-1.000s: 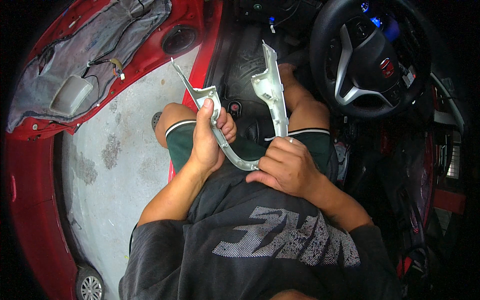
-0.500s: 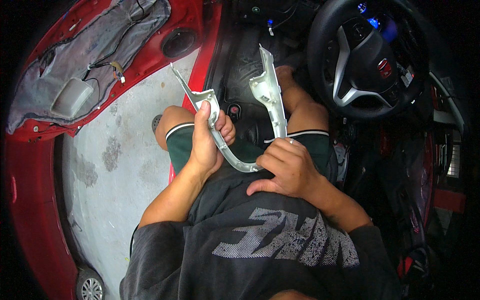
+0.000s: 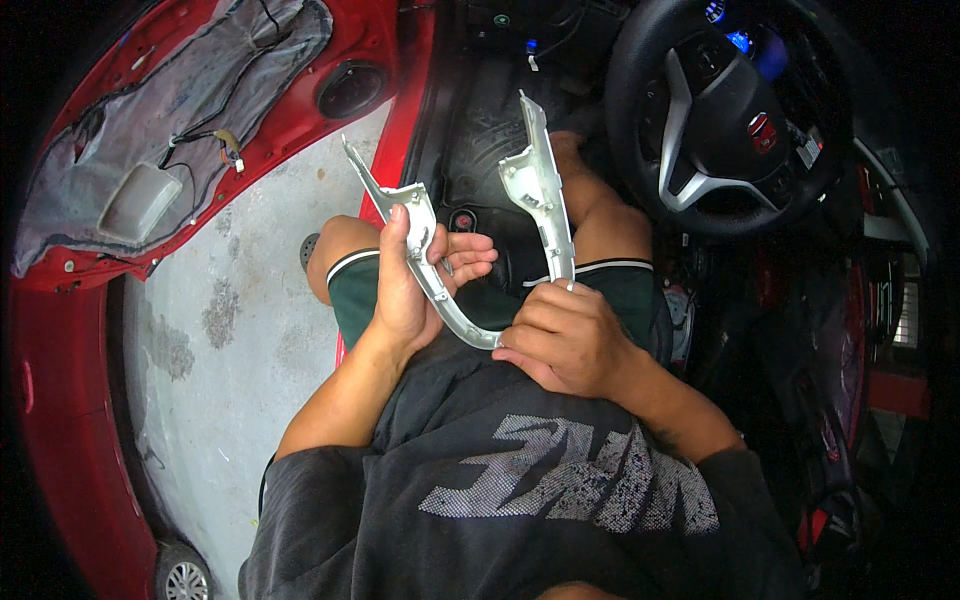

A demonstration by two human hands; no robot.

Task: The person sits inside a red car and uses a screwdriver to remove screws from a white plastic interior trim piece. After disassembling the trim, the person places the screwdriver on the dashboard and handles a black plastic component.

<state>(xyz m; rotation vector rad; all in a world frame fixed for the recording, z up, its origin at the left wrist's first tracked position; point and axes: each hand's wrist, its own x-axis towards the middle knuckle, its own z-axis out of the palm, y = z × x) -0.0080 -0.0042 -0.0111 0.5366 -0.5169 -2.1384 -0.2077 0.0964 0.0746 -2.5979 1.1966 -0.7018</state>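
Note:
A U-shaped light silver-grey plastic trim piece [image 3: 450, 311], its clipped inner side facing up, lies across my hands over my lap. My left hand [image 3: 417, 275] holds the left arm of it with the thumb on top, while the fingers stretch out behind it to the right. My right hand [image 3: 563, 340] is closed round the bend and the lower end of the right arm. Both wide ends of the piece point up toward the footwell. My legs in dark green shorts [image 3: 358, 295] are beneath it.
An open red car door [image 3: 65, 390] with exposed grey sheeting, wires and a round speaker [image 3: 350, 88] is at left. The grey floor [image 3: 240, 350] shows beside the sill. A black steering wheel [image 3: 630, 110] is at upper right, above a dark footwell mat [image 3: 460, 120].
My left fingers have uncurled from around the trim piece and now stretch to the right. My right thumb has moved back against the bend. The piece has shifted slightly down.

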